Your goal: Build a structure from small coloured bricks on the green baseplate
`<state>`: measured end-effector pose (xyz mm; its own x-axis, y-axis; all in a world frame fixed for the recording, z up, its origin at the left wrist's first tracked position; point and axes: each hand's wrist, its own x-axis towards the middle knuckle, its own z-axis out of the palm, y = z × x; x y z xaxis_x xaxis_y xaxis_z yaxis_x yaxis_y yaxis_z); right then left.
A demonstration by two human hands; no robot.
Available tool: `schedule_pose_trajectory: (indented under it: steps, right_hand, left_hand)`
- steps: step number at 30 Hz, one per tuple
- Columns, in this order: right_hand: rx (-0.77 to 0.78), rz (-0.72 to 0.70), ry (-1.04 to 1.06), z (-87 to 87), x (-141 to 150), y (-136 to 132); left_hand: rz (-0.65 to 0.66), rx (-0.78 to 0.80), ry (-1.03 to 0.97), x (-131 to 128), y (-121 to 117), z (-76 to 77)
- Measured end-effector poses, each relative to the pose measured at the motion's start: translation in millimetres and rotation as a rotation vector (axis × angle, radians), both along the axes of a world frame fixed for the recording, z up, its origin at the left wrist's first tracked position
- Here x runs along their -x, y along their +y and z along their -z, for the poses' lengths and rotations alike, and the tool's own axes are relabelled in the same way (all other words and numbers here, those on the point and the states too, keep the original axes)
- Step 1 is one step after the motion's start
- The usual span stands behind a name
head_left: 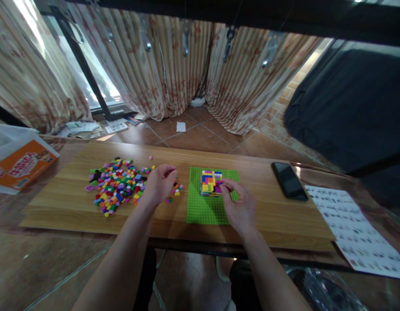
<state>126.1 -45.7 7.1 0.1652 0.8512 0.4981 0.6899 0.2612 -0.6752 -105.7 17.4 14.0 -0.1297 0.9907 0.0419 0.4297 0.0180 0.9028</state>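
A green baseplate (204, 207) lies on the wooden board (73, 194). On its far part stands a small multicoloured brick block (210, 181) in yellow, red, blue and pink. My right hand (239, 206) rests on the plate with its fingertips pinched against the block's right side. My left hand (161, 181) hovers curled at the right edge of a heap of small coloured bricks (117, 185); whether it holds a brick is hidden. A few loose bricks (176, 190) lie between the hands.
A black phone (289, 180) lies on the board to the right. A printed sheet (355, 229) sits at the far right. An orange and white box (20, 163) stands at the left. Curtains, tiled floor and papers lie beyond.
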Motion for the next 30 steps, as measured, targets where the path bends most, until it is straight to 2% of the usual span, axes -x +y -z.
schedule_pose_trajectory:
  steps: [6,12,16,22,27,30]
  right_hand:
    - [-0.024,0.011,-0.018,0.8,0,0]
    - [-0.028,-0.011,-0.032,2.8,0,0]
    - [-0.050,-0.012,-0.065,4.0,0,0]
    - [-0.038,-0.020,-0.073,5.2,-1,0]
    - [-0.023,-0.040,-0.061,6.2,0,0]
    - [-0.022,-0.049,-0.061,6.7,0,0]
  left_hand:
    - [0.021,0.029,0.149,41,0,-8.9]
    - [0.044,0.070,0.363,54,-3,-11.1]
    - [-0.007,0.098,0.490,65,-4,-14.7]
    - [-0.105,0.143,0.554,89,-9,-23.4]
    - [-0.012,0.111,0.644,91,-13,-18.6]
    - [-0.021,0.164,0.681,83,-13,-17.6]
